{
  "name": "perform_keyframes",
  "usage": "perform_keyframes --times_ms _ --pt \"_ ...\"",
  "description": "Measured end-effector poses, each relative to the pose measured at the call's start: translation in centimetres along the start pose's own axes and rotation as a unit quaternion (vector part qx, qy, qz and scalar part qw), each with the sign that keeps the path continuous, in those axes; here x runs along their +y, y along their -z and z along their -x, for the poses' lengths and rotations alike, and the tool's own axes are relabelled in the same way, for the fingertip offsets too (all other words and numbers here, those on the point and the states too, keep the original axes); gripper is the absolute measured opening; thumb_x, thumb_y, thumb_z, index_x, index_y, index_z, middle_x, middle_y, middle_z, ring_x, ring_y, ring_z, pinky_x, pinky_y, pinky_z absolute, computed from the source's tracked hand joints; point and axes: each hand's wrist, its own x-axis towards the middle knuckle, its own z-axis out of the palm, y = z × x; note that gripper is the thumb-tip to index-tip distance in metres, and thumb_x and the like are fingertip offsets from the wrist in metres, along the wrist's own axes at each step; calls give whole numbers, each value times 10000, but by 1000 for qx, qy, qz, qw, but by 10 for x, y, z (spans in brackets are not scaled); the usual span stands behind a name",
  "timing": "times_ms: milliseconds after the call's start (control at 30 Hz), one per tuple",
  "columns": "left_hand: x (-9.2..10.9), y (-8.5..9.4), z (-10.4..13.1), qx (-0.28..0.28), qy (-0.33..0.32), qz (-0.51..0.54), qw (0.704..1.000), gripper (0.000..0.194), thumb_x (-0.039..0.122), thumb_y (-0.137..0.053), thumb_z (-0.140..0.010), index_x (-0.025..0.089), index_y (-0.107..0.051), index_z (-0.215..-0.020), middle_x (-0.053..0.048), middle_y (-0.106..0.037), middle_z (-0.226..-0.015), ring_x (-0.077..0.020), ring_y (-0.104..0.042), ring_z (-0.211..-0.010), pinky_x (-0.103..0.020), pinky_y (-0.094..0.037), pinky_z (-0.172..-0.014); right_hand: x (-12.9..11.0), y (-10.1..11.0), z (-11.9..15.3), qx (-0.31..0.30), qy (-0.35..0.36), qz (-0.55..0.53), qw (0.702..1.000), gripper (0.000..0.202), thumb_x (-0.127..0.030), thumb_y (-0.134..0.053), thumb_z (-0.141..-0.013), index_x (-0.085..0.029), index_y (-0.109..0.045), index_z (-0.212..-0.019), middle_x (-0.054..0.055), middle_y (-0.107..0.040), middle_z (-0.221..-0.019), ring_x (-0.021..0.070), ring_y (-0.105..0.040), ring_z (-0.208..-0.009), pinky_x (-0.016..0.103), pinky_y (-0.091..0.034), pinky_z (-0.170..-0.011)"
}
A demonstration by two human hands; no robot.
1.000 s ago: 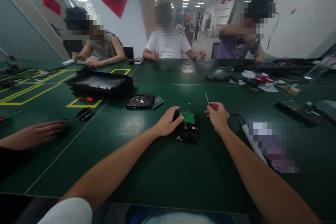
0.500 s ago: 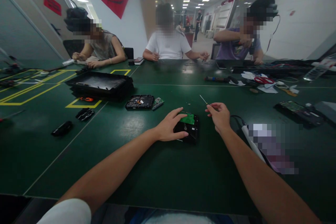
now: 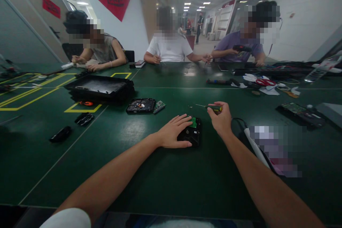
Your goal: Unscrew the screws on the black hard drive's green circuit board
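Note:
My left hand lies spread over the left part of a black hard drive, which has a green circuit board at its upper end. My fingers cover part of the board. To the right of the drive, my right hand is closed on a screwdriver with a green and yellow handle. Its thin shaft points left, above the drive's far edge. Tiny pieces lie on the table beyond the drive.
Another drive and a loose circuit board lie further back on the green table. Stacked black trays stand at left. A cable and white device are at right. Three people sit opposite.
The screwdriver has turned so its handle shows and its shaft points left. My left hand has settled flatter over the drive, its fingers closer together and covering more of the board.

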Motion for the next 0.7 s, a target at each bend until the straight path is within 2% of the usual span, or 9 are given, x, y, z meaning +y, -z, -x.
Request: perform_keyframes --times_ms 133,333,433,533,700 --pt "3 2 1 2 3 4 1000 979 797 -615 -882 241 -355 -1645 -118 -267 -1750 -362 -174 -1639 -605 -210 -1319 -3 -2 2 11 -13 3 1000 626 -546 -767 -851 -226 -485 -1310 73 -746 -1018 253 -745 -826 435 -617 -783" --pt "16 -2 5 19 43 -4 999 985 807 -573 -900 191 -370 -1640 -149 -261 -1746 -374 -155 -1640 -589 -226 -1318 -18 3 5 5 14 15 1000 579 -576 -602 -975 -254 -418 -1420 22 -718 -966 203 -720 -681 391 -606 -718" --pt "27 -12 7 37 99 -23 994 991 820 -522 -917 174 -348 -1649 -165 -239 -1750 -395 -143 -1639 -631 -196 -1311 -24 5 6 2 17 21 1000 563 -575 -569 -996 -247 -414 -1426 4 -702 -897 209 -722 -687 380 -600 -714" --pt "36 -19 11 64 138 -28 988 969 811 -502 -932 206 -313 -1665 -144 -203 -1764 -408 -111 -1641 -656 -170 -1308 -28 6 8 1 25 28 999 553 -565 -564 -1006 -239 -416 -1427 6 -705 -876 215 -726 -695 390 -604 -737" --pt "33 -10 31 72 125 -6 990 1009 765 -555 -939 233 -169 -1703 -148 -144 -1777 -367 -161 -1641 -611 -169 -1326 -39 3 17 -5 64 35 997 567 -538 -589 -1003 -245 -420 -1457 42 -724 -959 229 -746 -762 414 -615 -791"
